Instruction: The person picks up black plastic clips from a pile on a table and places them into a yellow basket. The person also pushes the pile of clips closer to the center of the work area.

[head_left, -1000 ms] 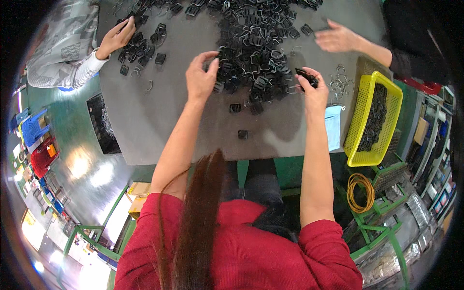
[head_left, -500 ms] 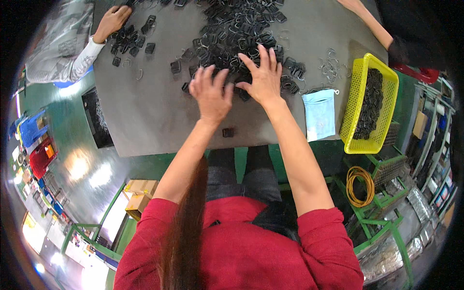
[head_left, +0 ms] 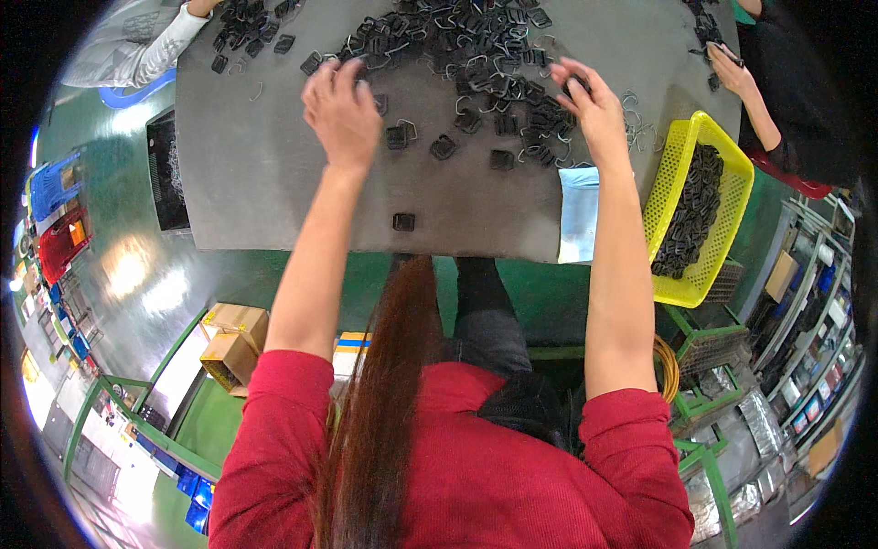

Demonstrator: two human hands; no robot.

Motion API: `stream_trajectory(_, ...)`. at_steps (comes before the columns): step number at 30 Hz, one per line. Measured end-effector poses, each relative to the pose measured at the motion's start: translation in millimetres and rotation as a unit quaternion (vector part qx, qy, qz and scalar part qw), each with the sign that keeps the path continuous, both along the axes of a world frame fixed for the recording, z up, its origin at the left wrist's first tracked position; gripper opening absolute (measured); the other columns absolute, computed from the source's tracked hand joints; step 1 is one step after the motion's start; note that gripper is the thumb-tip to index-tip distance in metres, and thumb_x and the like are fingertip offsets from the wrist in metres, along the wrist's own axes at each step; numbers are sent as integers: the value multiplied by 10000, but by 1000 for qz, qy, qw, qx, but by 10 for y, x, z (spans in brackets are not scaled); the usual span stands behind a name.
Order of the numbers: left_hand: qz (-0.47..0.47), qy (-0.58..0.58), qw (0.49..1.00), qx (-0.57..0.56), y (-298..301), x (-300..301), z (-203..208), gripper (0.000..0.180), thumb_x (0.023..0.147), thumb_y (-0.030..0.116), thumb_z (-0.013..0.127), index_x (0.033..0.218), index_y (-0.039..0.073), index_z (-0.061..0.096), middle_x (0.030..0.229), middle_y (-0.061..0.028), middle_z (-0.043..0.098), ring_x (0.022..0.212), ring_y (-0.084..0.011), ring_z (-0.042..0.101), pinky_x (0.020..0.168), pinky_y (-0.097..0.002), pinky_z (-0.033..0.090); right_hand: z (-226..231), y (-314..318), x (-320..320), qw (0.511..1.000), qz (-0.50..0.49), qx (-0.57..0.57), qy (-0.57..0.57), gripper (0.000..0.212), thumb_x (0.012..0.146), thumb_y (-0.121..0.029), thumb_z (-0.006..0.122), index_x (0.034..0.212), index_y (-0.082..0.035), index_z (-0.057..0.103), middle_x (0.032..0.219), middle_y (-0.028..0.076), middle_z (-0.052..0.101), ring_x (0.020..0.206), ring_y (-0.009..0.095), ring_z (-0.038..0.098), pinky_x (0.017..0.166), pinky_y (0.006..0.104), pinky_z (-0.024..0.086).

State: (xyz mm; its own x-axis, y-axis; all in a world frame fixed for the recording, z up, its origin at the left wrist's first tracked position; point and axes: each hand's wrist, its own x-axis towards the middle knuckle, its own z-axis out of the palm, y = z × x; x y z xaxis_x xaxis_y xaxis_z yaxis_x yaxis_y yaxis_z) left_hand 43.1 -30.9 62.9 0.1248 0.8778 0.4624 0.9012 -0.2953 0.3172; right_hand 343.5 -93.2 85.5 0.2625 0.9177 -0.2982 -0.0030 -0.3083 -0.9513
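Small black square plastic pieces with bent wire hooks [head_left: 503,87] lie in a loose heap across the far middle of the grey table. At the heap's right side is my right hand [head_left: 599,114], raised, with a black piece [head_left: 575,86] between its thumb and fingers. My left hand [head_left: 343,119] hovers at the heap's left edge, slightly blurred, its fingers apart; nothing shows in its grasp. Between my arms several pieces lie spread out, and a single black piece [head_left: 403,221] sits alone near the table's front edge.
A yellow basket [head_left: 675,169] of black pieces stands at the table's right edge, beside a light-blue face mask [head_left: 578,220]. Loose wire hooks [head_left: 633,119] lie near it. A co-worker's hand [head_left: 732,71] works at the far right; another's grey sleeve [head_left: 174,44] reaches in at far left.
My hands have moved apart, the left one leftward, the right one rightward with a black piece now in its fingers. Pieces near the front of the heap are more spread out. The view has shifted.
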Motion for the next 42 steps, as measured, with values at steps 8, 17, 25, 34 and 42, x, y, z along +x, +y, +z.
stream_trajectory(8,-263,30,955,-131,-1005,1004,-242,500,716,319,703,1179,213,551,1278,-60,450,1223,-282,376,998,-445,304,-587,-339,-390,932,11,-14,-361,379,660,-176,750,1010,-119,619,981,111,576,997,286,534,863,395,436)
stream_trajectory(17,-95,-210,934,-273,-108,340,-259,166,821,132,602,957,40,625,907,-128,643,873,-283,607,751,-328,468,-109,-273,116,996,-19,-90,-5,349,769,-117,691,1078,13,592,915,114,650,631,139,644,505,241,504)
stream_trajectory(25,-181,-605,602,-489,-45,336,120,254,900,177,552,1104,26,553,1023,-61,631,978,-189,601,786,-292,494,-176,-417,481,970,73,-179,-145,409,739,-217,724,1083,-29,610,763,64,653,572,124,625,502,252,494)
stream_trajectory(34,-127,-117,937,-304,-121,1064,-187,264,804,258,664,1019,122,592,797,-61,587,702,-188,574,644,-314,459,-399,98,-323,902,132,-65,-407,257,705,-282,719,866,-97,642,904,95,629,872,304,613,756,412,482)
stream_trajectory(42,-39,-212,896,-389,151,334,-48,288,786,311,674,928,61,673,830,-97,663,757,-183,613,694,-300,465,-59,-206,307,966,-32,-115,229,173,808,-195,680,933,-94,615,831,-6,612,700,90,596,492,188,398)
